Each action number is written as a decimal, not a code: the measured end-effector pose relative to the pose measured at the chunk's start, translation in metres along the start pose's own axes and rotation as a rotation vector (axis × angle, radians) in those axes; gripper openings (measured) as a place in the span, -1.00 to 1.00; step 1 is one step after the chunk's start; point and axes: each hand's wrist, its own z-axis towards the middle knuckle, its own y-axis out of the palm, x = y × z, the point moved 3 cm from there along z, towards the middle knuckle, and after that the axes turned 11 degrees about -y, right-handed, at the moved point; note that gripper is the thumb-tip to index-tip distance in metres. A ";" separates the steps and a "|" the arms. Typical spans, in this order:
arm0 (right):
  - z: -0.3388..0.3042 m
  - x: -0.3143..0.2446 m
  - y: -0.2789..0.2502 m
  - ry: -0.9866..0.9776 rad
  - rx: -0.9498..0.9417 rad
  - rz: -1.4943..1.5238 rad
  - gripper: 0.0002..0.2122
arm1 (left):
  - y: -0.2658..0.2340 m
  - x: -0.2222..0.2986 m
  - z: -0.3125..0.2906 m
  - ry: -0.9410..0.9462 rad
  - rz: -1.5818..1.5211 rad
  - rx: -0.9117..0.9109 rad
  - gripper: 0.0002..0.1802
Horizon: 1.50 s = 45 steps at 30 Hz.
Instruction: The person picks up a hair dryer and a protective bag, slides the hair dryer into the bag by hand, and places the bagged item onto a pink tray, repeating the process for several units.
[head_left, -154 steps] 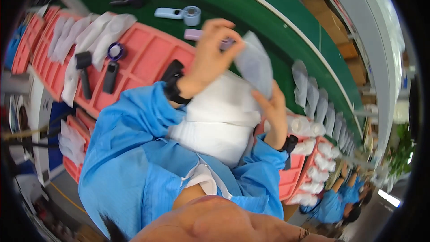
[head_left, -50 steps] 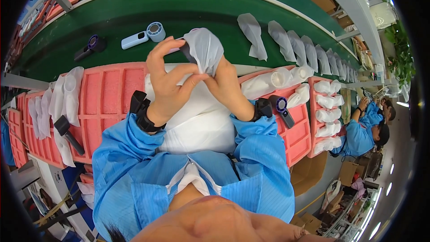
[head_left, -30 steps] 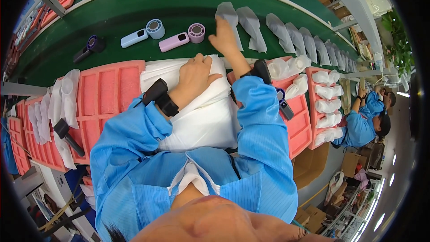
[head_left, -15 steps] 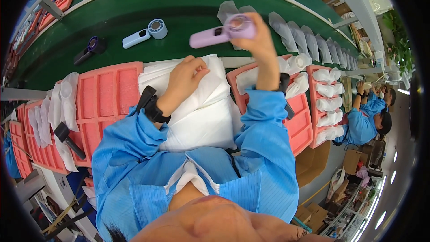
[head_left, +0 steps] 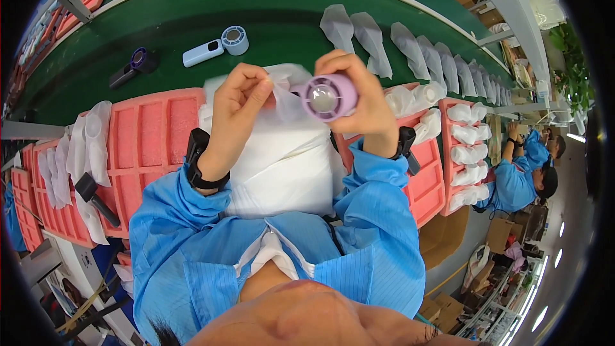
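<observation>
My right hand (head_left: 362, 93) grips a purple handheld fan (head_left: 330, 97) by its round head, which faces me. The fan's handle points left into a thin, translucent white bag (head_left: 289, 90). My left hand (head_left: 240, 106) pinches the edge of that bag between thumb and fingers. Both hands are above a stack of white bags (head_left: 278, 173) in front of my chest. How far the handle reaches into the bag is partly hidden by the film. Farther off, a light blue handheld fan (head_left: 214, 50) and a dark handheld fan (head_left: 133, 67) lie on the green belt.
Several bagged fans (head_left: 410, 48) lie in a row on the green belt (head_left: 282, 13) toward the right. Pink foam trays (head_left: 154, 131) flank the stack, and the right-hand tray (head_left: 453, 154) holds wrapped fans. Co-workers in blue (head_left: 516, 182) sit at far right.
My right hand has brought the purple fan down and closer, its handle now meeting a bag. My left hand has lifted the bag's edge from the stack. The belt fans have shifted slightly right.
</observation>
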 end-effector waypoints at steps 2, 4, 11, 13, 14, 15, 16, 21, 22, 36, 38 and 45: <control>0.005 0.003 0.016 -0.027 -0.040 -0.034 -0.45 | -0.002 0.001 -0.001 0.018 -0.252 -0.017 -0.90; 0.008 0.002 0.032 -0.026 -0.066 -0.279 -0.38 | -0.001 0.009 -0.001 0.007 -0.354 -0.022 -0.92; 0.012 -0.001 0.051 -0.050 -0.017 -0.548 -0.28 | 0.006 0.006 -0.017 0.447 0.130 0.112 -0.79; 0.010 0.002 0.045 -0.085 0.092 -0.621 -0.26 | 0.025 0.008 -0.028 0.788 0.720 0.134 -0.54; 0.009 0.005 0.045 -0.086 0.092 -0.622 -0.26 | 0.025 0.007 -0.026 0.789 0.720 0.134 -0.54; 0.009 0.006 0.042 -0.087 0.150 -0.623 -0.26 | 0.025 0.006 -0.025 0.826 0.726 0.133 -0.50; 0.009 0.008 0.040 -0.088 0.208 -0.623 -0.26 | 0.025 0.006 -0.023 0.863 0.733 0.131 -0.45; -0.003 0.025 0.045 0.049 0.441 -0.326 -0.31 | 0.026 0.019 -0.014 0.562 0.571 0.200 -0.44; -0.003 0.021 0.047 0.047 0.439 -0.326 -0.31 | 0.023 0.020 -0.011 0.564 0.570 0.202 -0.44; -0.005 0.028 0.049 0.060 0.035 -0.574 -0.53 | -0.013 0.022 0.001 0.471 0.192 0.201 -0.49; -0.005 0.025 0.050 0.091 0.090 -0.681 -0.53 | -0.013 0.021 -0.001 0.486 0.290 0.289 -0.51; 0.000 0.015 0.062 -0.065 0.125 -0.777 -0.61 | -0.003 0.036 -0.011 0.931 0.780 0.394 -0.61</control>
